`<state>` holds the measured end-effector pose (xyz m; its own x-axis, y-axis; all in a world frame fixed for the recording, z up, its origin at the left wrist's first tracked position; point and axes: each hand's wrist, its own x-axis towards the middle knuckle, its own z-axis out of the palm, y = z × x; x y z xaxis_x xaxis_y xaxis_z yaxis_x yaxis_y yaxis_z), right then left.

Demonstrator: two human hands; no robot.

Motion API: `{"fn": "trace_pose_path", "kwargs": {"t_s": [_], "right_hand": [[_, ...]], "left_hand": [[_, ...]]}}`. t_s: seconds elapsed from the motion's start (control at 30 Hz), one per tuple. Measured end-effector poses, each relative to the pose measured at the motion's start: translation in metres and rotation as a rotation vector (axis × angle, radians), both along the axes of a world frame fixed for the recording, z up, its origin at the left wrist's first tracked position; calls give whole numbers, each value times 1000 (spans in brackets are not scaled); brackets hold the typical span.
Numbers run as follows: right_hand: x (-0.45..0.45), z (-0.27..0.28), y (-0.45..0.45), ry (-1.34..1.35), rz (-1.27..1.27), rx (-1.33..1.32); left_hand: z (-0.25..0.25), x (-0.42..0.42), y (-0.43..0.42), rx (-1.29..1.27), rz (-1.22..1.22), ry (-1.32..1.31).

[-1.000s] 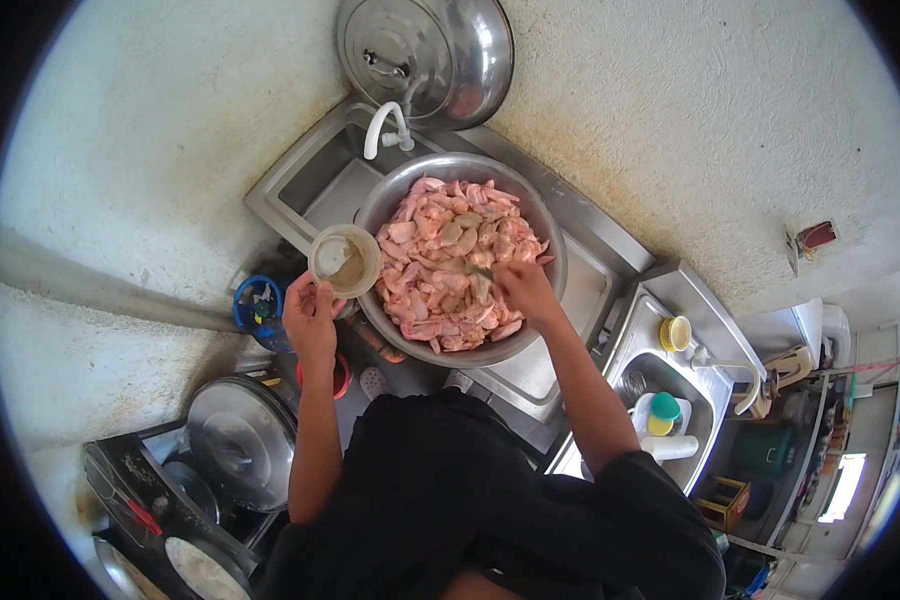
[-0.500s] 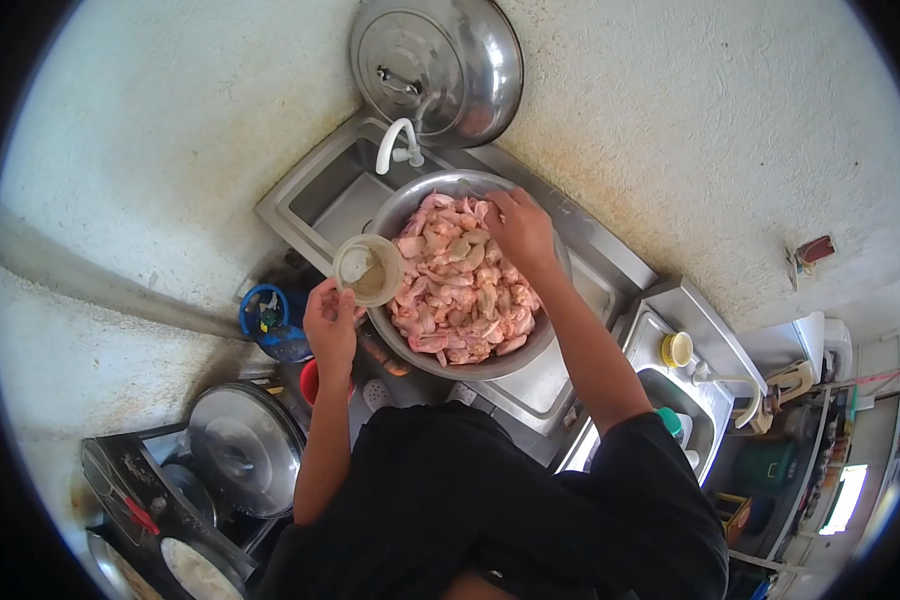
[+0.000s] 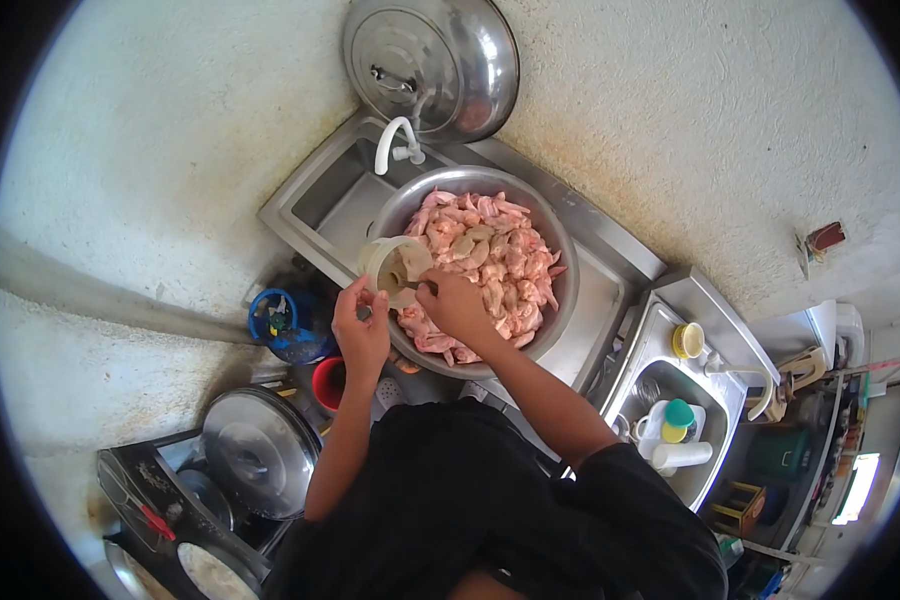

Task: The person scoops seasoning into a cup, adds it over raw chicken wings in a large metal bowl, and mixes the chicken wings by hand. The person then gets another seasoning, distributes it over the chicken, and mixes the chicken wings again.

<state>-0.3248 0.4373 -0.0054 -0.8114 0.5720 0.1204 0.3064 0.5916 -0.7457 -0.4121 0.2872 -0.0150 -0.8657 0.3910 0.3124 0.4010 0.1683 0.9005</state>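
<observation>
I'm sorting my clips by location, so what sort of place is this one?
Most likely a kitchen, perhaps one that cooks in bulk. A wide metal basin is heaped with raw meat pieces, a large domed lid stands by the wall, and a steel sink sits to the right.

Meat (image 3: pixel 505 268) lies in the basin (image 3: pixel 568 290), a lid (image 3: pixel 438 75) behind, a tub (image 3: pixel 394 262) apparently over the basin's left rim.
</observation>
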Motion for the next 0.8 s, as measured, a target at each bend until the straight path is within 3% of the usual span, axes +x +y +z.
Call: {"fn": "trace_pose_path", "kwargs": {"t_s": [0.13,0.23,0.33,0.47,0.53,0.6,0.7,0.8], "right_hand": [[-10,-23,-13,143,-32,-360],[-10,-18,-12,32,-71,-1299],[-10,-12,-9,68,-140,-1627],[0,-6,12,135,-93,-1596],[5,-2,35,180,-53,-1520],[9,24,60,204,-207,-1410],[9,25,94,213,-199,-1105],[6,16,123,241,-233,-1038]], "left_hand": [[7,4,2,-50,-2,128],[17,10,1,-67,-8,114],[15,5,-2,-75,9,153],[-24,-17,-13,17,77,4],[-21,-23,-17,101,83,-116],[-18,-25,-22,154,96,-206],[-16,-25,-24,190,106,-258],[-20,-28,-28,143,46,-297]]}}
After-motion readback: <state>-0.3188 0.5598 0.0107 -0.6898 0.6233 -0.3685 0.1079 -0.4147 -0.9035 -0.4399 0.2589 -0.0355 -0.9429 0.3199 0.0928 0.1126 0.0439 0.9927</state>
